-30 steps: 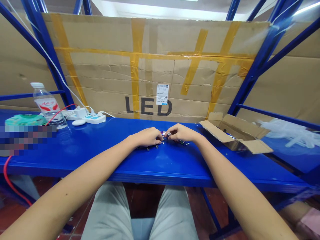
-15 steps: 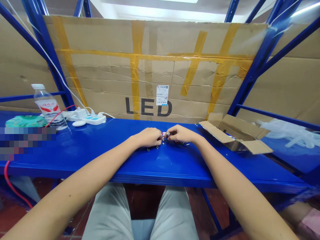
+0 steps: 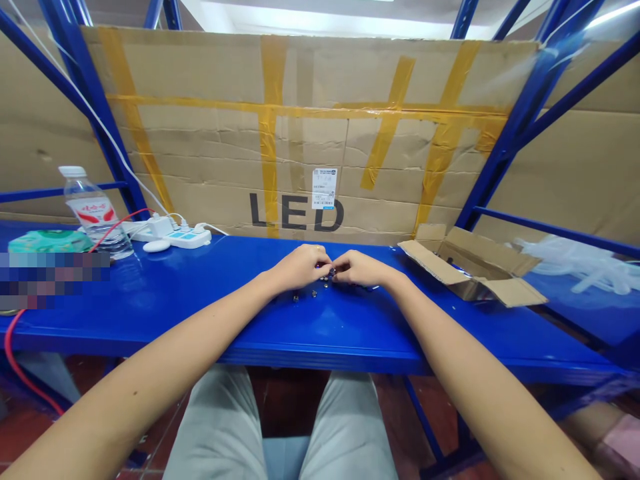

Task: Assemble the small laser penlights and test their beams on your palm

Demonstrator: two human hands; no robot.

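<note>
My left hand [image 3: 300, 268] and my right hand [image 3: 363, 268] meet at the middle of the blue steel workbench [image 3: 210, 320], fingertips almost touching. Between them sits a tiny metal-and-dark component [image 3: 326, 272], mostly hidden by my fingers. Whether either hand grips it is too small to tell. Just below my left hand lie several small metal parts [image 3: 314, 293] on the bench. More dark pieces [image 3: 369, 287] show past my right fingers.
An open cardboard box [image 3: 465, 270] stands right of my hands. At the back left are a water bottle [image 3: 90, 213], a white power strip [image 3: 187, 238], a white mouse [image 3: 156, 246] and a green packet [image 3: 50, 241]. Clear plastic [image 3: 585, 267] lies far right.
My hands have drawn closer together, and my fingers now cover most of the small striped item that showed between them. The loose parts on the bench have not visibly moved.
</note>
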